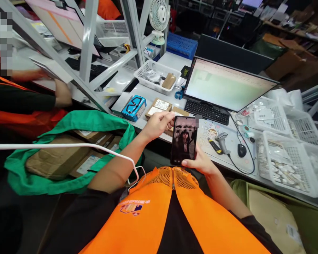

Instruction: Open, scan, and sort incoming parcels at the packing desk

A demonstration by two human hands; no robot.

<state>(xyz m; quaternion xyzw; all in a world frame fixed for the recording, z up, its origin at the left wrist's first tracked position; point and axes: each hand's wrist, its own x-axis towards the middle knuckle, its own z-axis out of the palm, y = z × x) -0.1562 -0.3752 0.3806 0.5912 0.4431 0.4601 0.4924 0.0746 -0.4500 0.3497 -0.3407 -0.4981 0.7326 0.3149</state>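
Note:
A dark smartphone (184, 139) stands nearly upright in front of my chest, its lit screen showing a picture of a person in dark clothes. My right hand (200, 160) grips it at the lower right edge, thumb across the bottom corner. Beside the phone's upper left edge, my left hand (157, 125) is closed with curled fingers; whether it pinches anything is hidden. Just beyond that hand lies a cardboard box with white labels (160, 106). To its left sits a blue printed box (134, 107).
A monitor (222, 84), keyboard (206, 111), barcode scanner (222, 143) and mouse (241, 150) occupy the desk. White baskets (283, 137) stand right, another basket (159, 90) behind. A green sack (76, 188) of parcels is low left. A co-worker's arm (62, 93) shows beyond the metal frame.

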